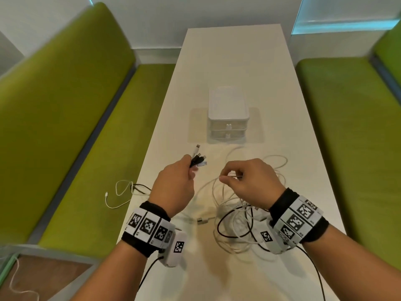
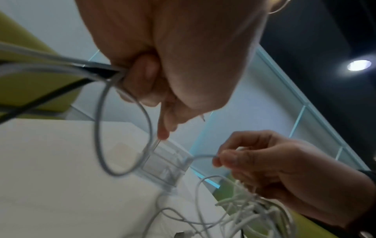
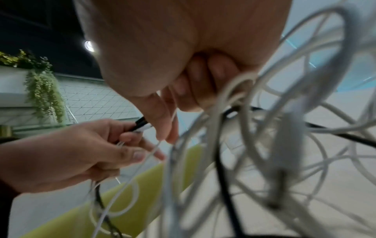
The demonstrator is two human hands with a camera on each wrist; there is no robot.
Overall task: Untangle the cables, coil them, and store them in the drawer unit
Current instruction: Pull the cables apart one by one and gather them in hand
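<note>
1. The left hand [image 1: 173, 187] is closed in a fist round a bunch of plug ends [image 1: 198, 159], some black and some white, which stick out past the fingers toward the far side of the table [image 1: 303, 170]

2. The right hand [image 1: 249, 181] pinches a single white strand [image 1: 227, 177] between thumb and forefinger, its other fingers curled in; the strand runs across toward the left hand

3. The tangle of cables [image 1: 238, 224] lies on the near part of the table, mostly under and just beside the right wrist, white loops with a black cable threaded through; a few ends trail off the left edge over the green bench [image 1: 86, 148]

4. The drawer unit [image 1: 227, 115] stands farther along the table, well apart from the hands, and both drawers look closed

5. The step in hand looks like untangling: the ends are gathered, and no cable is coiled or stored yet

6. The next move likely calls for drawing one strand free of the heap with a slow pull, since a hard tug could tighten the loops or drag the heap off the table
</note>
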